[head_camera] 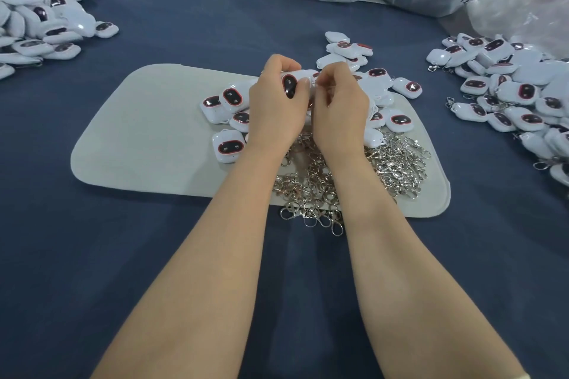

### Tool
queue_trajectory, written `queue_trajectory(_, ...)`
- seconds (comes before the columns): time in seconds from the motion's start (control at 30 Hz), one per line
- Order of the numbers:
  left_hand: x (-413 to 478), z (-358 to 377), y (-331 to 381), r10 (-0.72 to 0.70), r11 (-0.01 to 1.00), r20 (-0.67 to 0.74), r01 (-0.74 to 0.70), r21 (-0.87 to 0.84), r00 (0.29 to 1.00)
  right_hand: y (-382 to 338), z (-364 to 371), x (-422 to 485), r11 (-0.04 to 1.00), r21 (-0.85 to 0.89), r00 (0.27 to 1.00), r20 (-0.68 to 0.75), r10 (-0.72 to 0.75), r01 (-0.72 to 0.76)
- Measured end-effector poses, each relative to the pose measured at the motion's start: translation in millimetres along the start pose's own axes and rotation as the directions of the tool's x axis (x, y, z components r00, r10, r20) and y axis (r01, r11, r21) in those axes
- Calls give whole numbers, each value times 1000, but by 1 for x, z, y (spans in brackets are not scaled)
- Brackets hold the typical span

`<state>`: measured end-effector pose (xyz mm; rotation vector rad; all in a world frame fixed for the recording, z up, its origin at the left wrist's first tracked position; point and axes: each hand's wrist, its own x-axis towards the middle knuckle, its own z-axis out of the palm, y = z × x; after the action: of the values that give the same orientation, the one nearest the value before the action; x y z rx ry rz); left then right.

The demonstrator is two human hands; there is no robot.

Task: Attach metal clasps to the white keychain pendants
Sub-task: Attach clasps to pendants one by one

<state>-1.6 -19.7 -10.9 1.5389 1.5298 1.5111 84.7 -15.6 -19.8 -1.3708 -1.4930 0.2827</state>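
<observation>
Our left grip point(277, 108) is closed around one white pendant point(289, 86), thumb on its near edge and fingers curled over the far side, so the dark oval face looks up at us above the felt mat point(147, 132). Our right grip point(338, 108) meets it at the pendant's right end with fingertips curled tightly together. We cannot tell whether they pinch a clasp, the pendant's loop or nothing, because the fingers hide that spot. We judge that the step in hand is joining a clasp to this pendant's loop. Loose pendants point(229, 146) lie on the mat around both grips, and the heap of metal clasps point(397, 160) sits just below our wrists, spilling off the mat's near edge onto the blue-covered counter point(184, 24). A pile to the right point(508, 92) shows clasps at several pendants' edges, so finished pieces seem to go there. A second pile point(37, 21) sits far left. Next, the left grip must hold the pendant steady while the right opens the clasp gate and hooks it through the small loop.
</observation>
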Motion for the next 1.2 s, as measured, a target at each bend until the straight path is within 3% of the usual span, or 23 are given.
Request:
queue_trajectory(0.13,1,-2,0,-20,999,-3,20,-36,1000,-2,0,-1,999,-30,999,25,-24,25)
queue_trajectory(0.2,2,-3,3,-73,985,15,75,-153,997,-3,-1,-1,999,23,1000,1,-22,22)
queue_trajectory(0.3,3,-5,7,-222,878,68,229,-421,973,-6,-4,2,986,165,999,-13,32,-30)
queue_trajectory(0.43,6,-6,9,-386,680,183,413,-606,904,-6,-5,5,948,295,993,29,117,-120)
queue_trajectory(0.67,6,-4,9,-471,600,203,480,-640,859,-5,-1,6,928,333,985,10,171,-164)
queue_trajectory(0.93,5,-9,10,-521,344,327,545,-765,788,-6,0,4,930,336,988,41,146,-152)
queue_trajectory(1.07,6,-8,10,-526,332,332,548,-768,783,-7,0,4,926,339,986,57,158,-168)
queue_trajectory(1.2,5,-4,11,-502,436,294,531,-727,814,-6,-1,6,910,364,977,-1,214,-199)
